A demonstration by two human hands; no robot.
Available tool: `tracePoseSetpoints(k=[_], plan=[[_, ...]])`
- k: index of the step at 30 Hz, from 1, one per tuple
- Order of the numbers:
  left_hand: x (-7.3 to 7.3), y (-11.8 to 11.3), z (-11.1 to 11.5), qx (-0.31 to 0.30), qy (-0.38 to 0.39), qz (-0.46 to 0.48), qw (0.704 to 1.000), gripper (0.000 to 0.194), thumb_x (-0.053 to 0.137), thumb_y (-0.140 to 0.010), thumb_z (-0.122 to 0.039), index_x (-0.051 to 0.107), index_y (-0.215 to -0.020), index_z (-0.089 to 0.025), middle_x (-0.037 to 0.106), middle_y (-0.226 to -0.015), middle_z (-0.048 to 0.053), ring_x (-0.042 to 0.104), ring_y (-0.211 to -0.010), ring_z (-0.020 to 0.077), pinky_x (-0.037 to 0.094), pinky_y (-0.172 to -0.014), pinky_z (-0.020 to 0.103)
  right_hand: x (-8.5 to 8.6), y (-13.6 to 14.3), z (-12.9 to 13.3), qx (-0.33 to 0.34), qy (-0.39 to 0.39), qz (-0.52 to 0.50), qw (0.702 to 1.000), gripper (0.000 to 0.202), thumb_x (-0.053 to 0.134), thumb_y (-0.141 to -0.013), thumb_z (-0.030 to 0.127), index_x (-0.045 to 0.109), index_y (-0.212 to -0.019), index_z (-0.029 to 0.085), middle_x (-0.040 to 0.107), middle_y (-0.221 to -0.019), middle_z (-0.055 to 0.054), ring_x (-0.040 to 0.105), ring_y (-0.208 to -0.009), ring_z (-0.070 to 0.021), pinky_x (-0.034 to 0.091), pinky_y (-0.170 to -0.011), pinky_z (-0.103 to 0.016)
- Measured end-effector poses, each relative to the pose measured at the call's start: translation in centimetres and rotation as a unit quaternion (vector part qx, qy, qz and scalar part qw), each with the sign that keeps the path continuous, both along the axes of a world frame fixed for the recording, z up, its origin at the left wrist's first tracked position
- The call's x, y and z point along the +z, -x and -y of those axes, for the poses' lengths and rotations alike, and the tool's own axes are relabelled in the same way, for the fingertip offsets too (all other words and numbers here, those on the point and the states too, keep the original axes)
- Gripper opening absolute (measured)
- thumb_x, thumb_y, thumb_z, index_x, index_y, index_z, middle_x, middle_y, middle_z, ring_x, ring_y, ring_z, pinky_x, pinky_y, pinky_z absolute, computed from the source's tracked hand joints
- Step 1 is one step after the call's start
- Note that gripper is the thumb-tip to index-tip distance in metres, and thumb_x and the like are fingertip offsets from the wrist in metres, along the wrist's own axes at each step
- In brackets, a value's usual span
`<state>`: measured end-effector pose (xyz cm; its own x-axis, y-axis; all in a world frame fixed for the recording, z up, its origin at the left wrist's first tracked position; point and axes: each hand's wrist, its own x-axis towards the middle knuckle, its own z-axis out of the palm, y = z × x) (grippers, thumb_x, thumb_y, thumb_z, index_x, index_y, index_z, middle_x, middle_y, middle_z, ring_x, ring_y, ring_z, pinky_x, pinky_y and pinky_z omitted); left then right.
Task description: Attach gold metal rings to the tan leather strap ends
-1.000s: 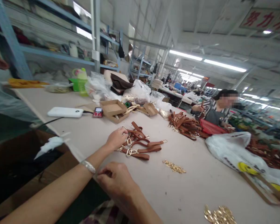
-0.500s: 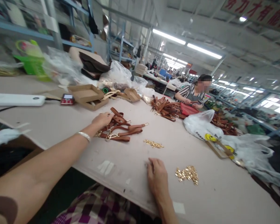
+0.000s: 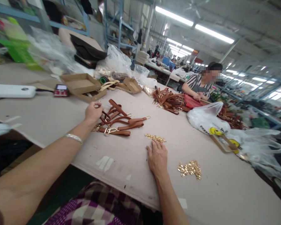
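My left hand (image 3: 93, 113), with a silver bangle on the wrist, pinches the end of a brown leather strap at the left side of a small bunch of straps (image 3: 124, 123) with gold clasps. Palm down on the table, my right hand (image 3: 158, 156) has its fingers spread a little, the tips at the near edge of a small pile of gold metal pieces (image 3: 155, 137). A second, larger pile of gold pieces (image 3: 190, 169) lies to the right of that hand.
Cardboard trays (image 3: 81, 84), a red device (image 3: 61, 90) and a white power bank (image 3: 11, 91) lie at the left. A large strap heap (image 3: 170, 100) is farther back, near a seated person (image 3: 202, 81). Plastic bags (image 3: 208, 117) line the right edge.
My left hand has drawn left, with a strap end in its fingers. My right hand has moved forward to the smaller gold pile, and its fingers have stretched out. The view has shifted slightly.
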<state>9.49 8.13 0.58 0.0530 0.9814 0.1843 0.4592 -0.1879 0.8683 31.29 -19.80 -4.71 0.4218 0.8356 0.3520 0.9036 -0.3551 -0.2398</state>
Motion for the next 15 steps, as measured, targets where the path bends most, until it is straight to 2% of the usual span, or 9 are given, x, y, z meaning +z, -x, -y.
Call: tracePoseSetpoints(k=[2,4,6,8,10,12,15], plan=[[0.8,-0.4,1.2,0.009,-0.007,0.072,0.997,0.043,0.045,-0.092,-0.012,0.028,-0.131,-0.011,0.06,-0.105,0.007,0.057,-0.066,0.008,0.05,-0.062,0.022,-0.4,-0.3,0.1,0.031,-0.035,-0.012,0.999,0.035,0.049,-0.094,0.03,0.061,-0.123,0.013,0.063,-0.126,-0.013,0.05,-0.122,-0.0258,0.035,-0.106,-0.042],[1.8,-1.2,2.8,-0.016,-0.014,0.136,0.99,0.05,0.044,-0.092,-0.013,0.021,-0.136,-0.02,0.055,-0.119,0.008,0.062,-0.071,0.0072,0.053,-0.064,0.022,-0.8,-0.7,0.2,0.059,-0.092,-0.042,0.993,0.031,0.047,-0.094,0.026,0.063,-0.118,0.014,0.066,-0.119,-0.012,0.054,-0.116,-0.0238,0.039,-0.104,-0.04],[2.6,-2.5,5.0,-0.081,0.004,0.193,0.978,0.049,0.047,-0.091,-0.014,0.025,-0.134,-0.023,0.059,-0.115,0.007,0.066,-0.07,0.0091,0.055,-0.062,0.024,-1.0,-0.9,0.2,0.078,-0.151,-0.097,0.981,0.027,0.046,-0.094,0.025,0.067,-0.109,0.016,0.07,-0.109,-0.01,0.06,-0.106,-0.0213,0.045,-0.098,-0.037],[3.0,-4.1,7.4,-0.164,0.055,0.238,0.956,0.042,0.05,-0.087,-0.013,0.035,-0.126,-0.018,0.066,-0.102,0.007,0.068,-0.067,0.0127,0.053,-0.056,0.023,-1.0,-1.0,0.3,0.074,-0.183,-0.176,0.965,0.023,0.049,-0.092,0.027,0.069,-0.1,0.018,0.072,-0.099,-0.007,0.064,-0.095,-0.0192,0.049,-0.089,-0.034],[2.9,-5.9,9.8,-0.282,0.16,0.295,0.899,0.04,0.056,-0.085,-0.016,0.04,-0.121,-0.017,0.068,-0.106,0.011,0.069,-0.066,0.0151,0.048,-0.049,0.021,-0.5,-0.8,0.5,0.055,-0.185,-0.265,0.945,0.02,0.054,-0.09,0.032,0.069,-0.095,0.019,0.072,-0.092,-0.005,0.065,-0.086,-0.0177,0.051,-0.081,-0.03],[2.2,-7.4,12.0,-0.375,0.244,0.312,0.838,0.039,0.06,-0.082,-0.018,0.047,-0.119,-0.015,0.066,-0.113,0.014,0.07,-0.073,0.0166,0.043,-0.047,0.019,0.2,-0.5,0.7,0.035,-0.192,-0.355,0.914,0.02,0.059,-0.087,0.036,0.068,-0.093,0.019,0.071,-0.085,-0.003,0.064,-0.077,-0.016,0.051,-0.073,-0.028],[1.0,-9.2,14.2,-0.433,0.319,0.301,0.788,0.038,0.06,-0.082,-0.019,0.055,-0.12,-0.015,0.066,-0.116,0.012,0.069,-0.079,0.0148,0.04,-0.051,0.018,1.2,-0.4,1.0,0.012,-0.232,-0.468,0.853,0.023,0.067,-0.082,0.038,0.068,-0.093,0.017,0.069,-0.075,-0.001,0.062,-0.067,-0.0134,0.052,-0.067,-0.027]])
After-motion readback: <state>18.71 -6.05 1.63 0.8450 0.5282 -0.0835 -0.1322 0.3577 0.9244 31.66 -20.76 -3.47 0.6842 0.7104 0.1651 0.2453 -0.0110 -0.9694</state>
